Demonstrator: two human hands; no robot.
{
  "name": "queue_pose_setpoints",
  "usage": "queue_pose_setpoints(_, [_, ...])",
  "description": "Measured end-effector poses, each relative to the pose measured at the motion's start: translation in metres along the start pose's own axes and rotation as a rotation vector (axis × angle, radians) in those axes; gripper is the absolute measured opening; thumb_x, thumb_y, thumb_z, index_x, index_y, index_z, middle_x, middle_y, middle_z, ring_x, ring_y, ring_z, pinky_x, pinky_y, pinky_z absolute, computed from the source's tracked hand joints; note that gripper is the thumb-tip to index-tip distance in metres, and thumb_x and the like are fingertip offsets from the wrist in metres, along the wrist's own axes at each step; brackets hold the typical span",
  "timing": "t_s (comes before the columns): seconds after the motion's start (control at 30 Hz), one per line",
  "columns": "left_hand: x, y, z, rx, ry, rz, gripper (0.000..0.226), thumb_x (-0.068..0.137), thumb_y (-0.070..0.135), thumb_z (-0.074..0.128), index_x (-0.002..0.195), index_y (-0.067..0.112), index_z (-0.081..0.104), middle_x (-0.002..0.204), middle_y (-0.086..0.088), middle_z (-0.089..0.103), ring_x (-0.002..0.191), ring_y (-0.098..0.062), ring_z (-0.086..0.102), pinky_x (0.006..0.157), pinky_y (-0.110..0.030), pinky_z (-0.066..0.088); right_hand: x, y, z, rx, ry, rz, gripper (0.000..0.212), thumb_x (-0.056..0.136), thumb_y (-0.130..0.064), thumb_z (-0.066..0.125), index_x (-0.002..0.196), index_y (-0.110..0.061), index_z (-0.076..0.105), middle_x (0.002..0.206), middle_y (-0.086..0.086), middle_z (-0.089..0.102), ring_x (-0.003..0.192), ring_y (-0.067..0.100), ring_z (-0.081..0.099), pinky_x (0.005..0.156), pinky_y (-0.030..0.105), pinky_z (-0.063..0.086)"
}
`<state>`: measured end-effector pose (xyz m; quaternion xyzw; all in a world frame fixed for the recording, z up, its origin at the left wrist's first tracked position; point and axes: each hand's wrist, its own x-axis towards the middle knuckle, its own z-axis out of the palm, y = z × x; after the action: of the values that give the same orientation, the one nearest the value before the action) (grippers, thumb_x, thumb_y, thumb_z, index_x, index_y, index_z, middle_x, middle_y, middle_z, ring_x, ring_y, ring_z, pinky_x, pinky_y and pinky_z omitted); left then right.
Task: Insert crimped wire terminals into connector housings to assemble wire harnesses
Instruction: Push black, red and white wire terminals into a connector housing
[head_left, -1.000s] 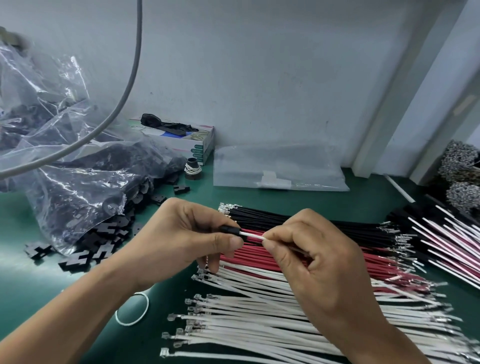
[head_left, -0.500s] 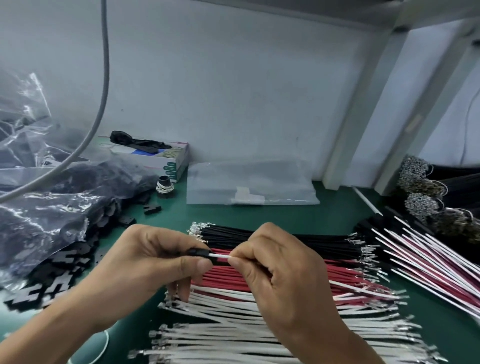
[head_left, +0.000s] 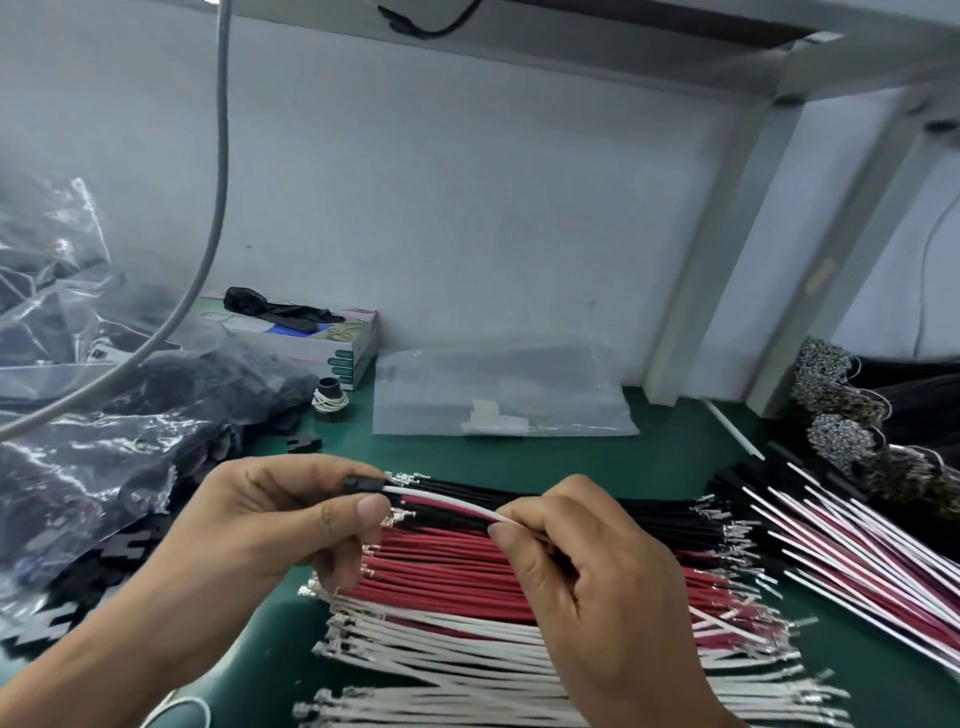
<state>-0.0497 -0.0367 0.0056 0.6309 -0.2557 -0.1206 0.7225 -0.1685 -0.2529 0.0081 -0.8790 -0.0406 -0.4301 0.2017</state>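
Now the left hand (head_left: 270, 525) pinches a small black connector housing (head_left: 363, 485) between thumb and forefinger, just above the loose wire piles (head_left: 519, 597). One white wire (head_left: 447, 501) runs from the housing's right end across a short gap to the right hand (head_left: 587, 582), which pinches it between thumb and forefinger, the other fingers curled. Both hands hover over the piles of black, red and white wires lying on the green mat (head_left: 670, 457).
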Motion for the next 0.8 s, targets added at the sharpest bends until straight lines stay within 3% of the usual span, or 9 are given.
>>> queue_pose_setpoints(0.2, [0.001, 0.0, 0.0, -0.07, 0.032, -0.013, 0.048, 0.058, 0.031, 0.095, 0.094, 0.002, 0.08, 0.072, -0.022, 0.07, 0.049, -0.026, 0.06, 0.046, -0.027, 0.049, 0.002, 0.004, -0.002, -0.074, 0.068, -0.053, 0.026, 0.094, -0.044, 0.055, 0.085, -0.03, 0.075, 0.076, -0.015, 0.057, 0.058, 0.002, 0.05, 0.05, 0.023, 0.044])
queue_pose_setpoints(0.4, [0.003, 0.004, -0.007, -0.112, 0.125, -0.012, 0.072, 0.044, 0.046, 0.103, 0.096, 0.003, 0.08, 0.074, -0.022, 0.069, 0.052, -0.027, 0.061, 0.046, -0.027, 0.049, 0.007, 0.01, -0.006, -0.157, 0.13, -0.077, 0.027, 0.093, -0.044, 0.055, 0.082, -0.031, 0.076, 0.077, -0.014, 0.06, 0.057, 0.006, 0.055, 0.051, 0.02, 0.04])
queue_pose_setpoints(0.57, [0.004, 0.003, -0.008, -0.123, 0.133, -0.019, 0.073, 0.043, 0.045, 0.103, 0.099, 0.004, 0.08, 0.074, -0.022, 0.069, 0.055, -0.026, 0.062, 0.047, -0.028, 0.05, 0.008, 0.013, -0.005, -0.187, 0.156, -0.097, 0.024, 0.092, -0.044, 0.056, 0.082, -0.033, 0.075, 0.077, -0.015, 0.059, 0.053, 0.004, 0.047, 0.05, 0.022, 0.038])
queue_pose_setpoints(0.8, [0.006, 0.002, -0.007, -0.117, 0.144, -0.029, 0.076, 0.037, 0.045, 0.104, 0.096, 0.003, 0.081, 0.074, -0.023, 0.07, 0.056, -0.026, 0.063, 0.048, -0.029, 0.051, 0.007, 0.014, -0.003, -0.192, 0.152, -0.095, 0.024, 0.092, -0.043, 0.056, 0.08, -0.034, 0.075, 0.075, -0.015, 0.058, 0.053, 0.005, 0.049, 0.05, 0.023, 0.038])
